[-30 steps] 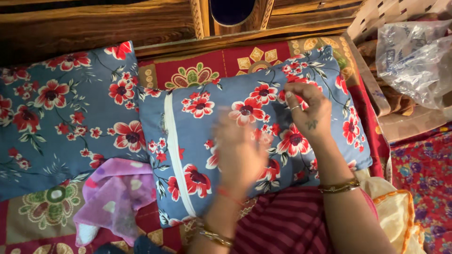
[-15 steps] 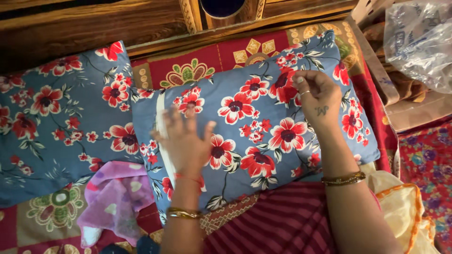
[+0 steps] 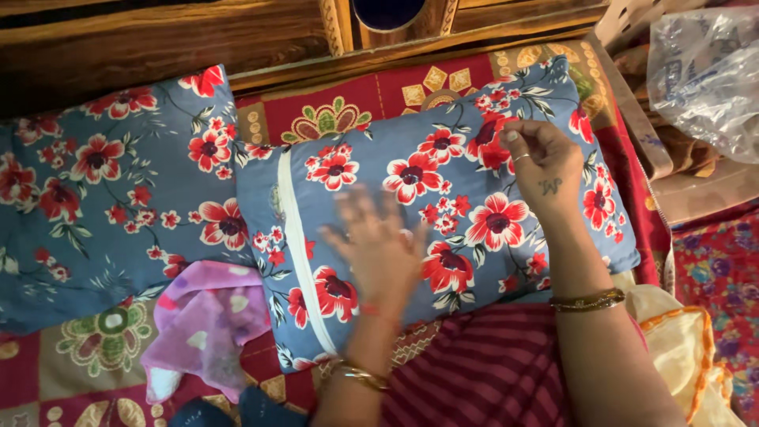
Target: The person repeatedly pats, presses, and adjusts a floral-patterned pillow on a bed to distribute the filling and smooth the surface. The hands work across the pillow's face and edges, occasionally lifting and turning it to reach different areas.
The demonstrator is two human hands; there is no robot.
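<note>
Head view is showing my left hand lying flat and open on the soft, light floral pillow near the bed's head edge, while my right hand is pinching its yielding cover.

Second pillow and pink cloth crowd the pillow's left.

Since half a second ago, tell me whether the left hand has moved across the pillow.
Yes. The left hand has slid right, away from the pillow's white zipper strip, which it covered before, toward the middle of the floral pillow.
</note>
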